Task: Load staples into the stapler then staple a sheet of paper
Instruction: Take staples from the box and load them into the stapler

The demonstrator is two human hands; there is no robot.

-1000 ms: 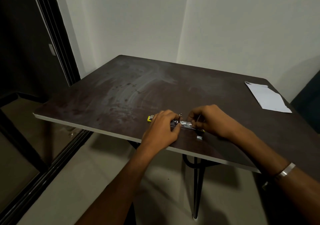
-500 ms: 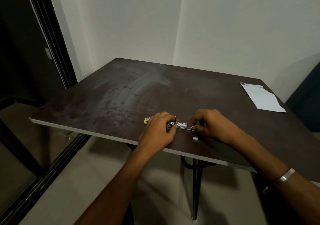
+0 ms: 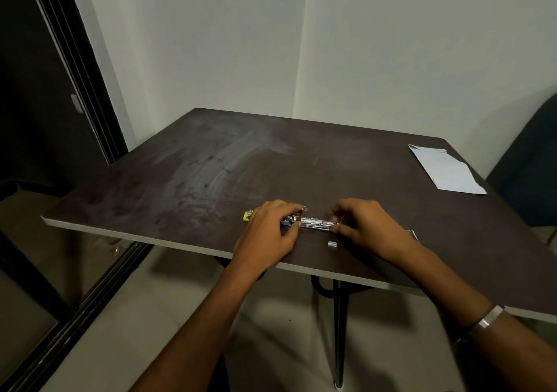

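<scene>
The dark tabletop [image 3: 211, 162] carries white paper [image 3: 444, 170] at its far right corner. Near the front edge, the left hand [image 3: 269, 233] and right hand [image 3: 366, 226] pinch the opened stapler [image 3: 313, 222]; a small staple strip [image 3: 332, 245] lies beside it.

A dark brown, smudged rectangular tabletop [image 3: 211, 162] on thin black metal legs [image 3: 339, 331] stands in a corner of plain off-white walls [image 3: 211, 36], above pale floor tiles [image 3: 156, 325]; a black-framed glass door [image 3: 75, 69] is left.

I saw two bare forearms without sleeves. The right wrist wore a plain, flat silver metal bangle [image 3: 487, 319]. No rings were visible.
</scene>
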